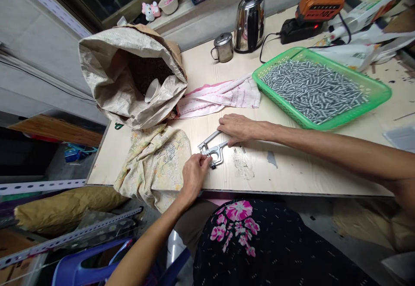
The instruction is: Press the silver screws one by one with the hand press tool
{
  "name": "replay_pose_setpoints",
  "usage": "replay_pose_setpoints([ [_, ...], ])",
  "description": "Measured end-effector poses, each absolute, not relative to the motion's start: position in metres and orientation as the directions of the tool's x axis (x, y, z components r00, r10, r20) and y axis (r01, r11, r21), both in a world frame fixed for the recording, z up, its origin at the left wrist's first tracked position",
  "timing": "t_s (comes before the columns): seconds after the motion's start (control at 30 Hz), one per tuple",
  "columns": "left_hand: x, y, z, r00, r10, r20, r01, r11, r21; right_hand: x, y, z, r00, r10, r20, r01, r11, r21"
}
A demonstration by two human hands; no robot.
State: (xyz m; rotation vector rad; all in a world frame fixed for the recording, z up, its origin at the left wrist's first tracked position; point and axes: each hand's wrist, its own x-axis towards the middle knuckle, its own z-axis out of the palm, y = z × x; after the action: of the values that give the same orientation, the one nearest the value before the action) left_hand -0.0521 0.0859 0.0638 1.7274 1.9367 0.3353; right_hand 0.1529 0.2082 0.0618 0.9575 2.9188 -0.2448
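Observation:
A pair of grey metal snap pliers (214, 149) lies on the table top, its jaw end toward me and its handles pointing away. My right hand (236, 128) is closed round the handle ends. At the jaw, the thumb and fingers of my left hand (194, 174) are pinched together beside the black tip; whatever is between them is too small to make out. Just left of the pliers, several small silvery metal pins (167, 152) rest on a crumpled yellow floral cloth (142, 160).
A green plastic basket (385, 93) full of small metal pins stands at right. An open woven sack (97, 74) holds dark contents and a white cup (152, 90). Beyond are a pink-white towel (227, 93), metal mug (223, 48), kettle (249, 22) and orange battery (319, 6) on a charger.

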Motion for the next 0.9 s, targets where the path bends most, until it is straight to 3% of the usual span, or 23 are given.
replay_pose_setpoints([
  [0.1,-0.04,0.095,0.064,0.157,0.986,0.061,0.935,-0.168,0.313,0.152,0.205,0.06,-0.805,0.587,-0.089,0.593,0.786,-0.177],
  [0.17,-0.034,0.11,0.061,0.293,0.952,0.09,0.919,-0.306,0.247,0.153,0.203,0.059,-0.804,0.587,-0.097,0.593,0.779,-0.205],
  [0.27,-0.033,0.131,0.054,0.419,0.908,0.018,0.879,-0.41,0.241,0.156,0.203,0.06,-0.799,0.589,-0.121,0.599,0.765,-0.237],
  [0.53,-0.025,0.148,0.06,0.462,0.875,-0.144,0.885,-0.445,0.138,0.15,0.2,0.077,-0.723,0.636,-0.271,0.689,0.696,-0.203],
  [0.9,-0.019,0.155,0.061,0.43,0.893,-0.133,0.896,-0.403,0.189,0.147,0.198,0.067,-0.72,0.656,-0.224,0.693,0.681,-0.236],
])
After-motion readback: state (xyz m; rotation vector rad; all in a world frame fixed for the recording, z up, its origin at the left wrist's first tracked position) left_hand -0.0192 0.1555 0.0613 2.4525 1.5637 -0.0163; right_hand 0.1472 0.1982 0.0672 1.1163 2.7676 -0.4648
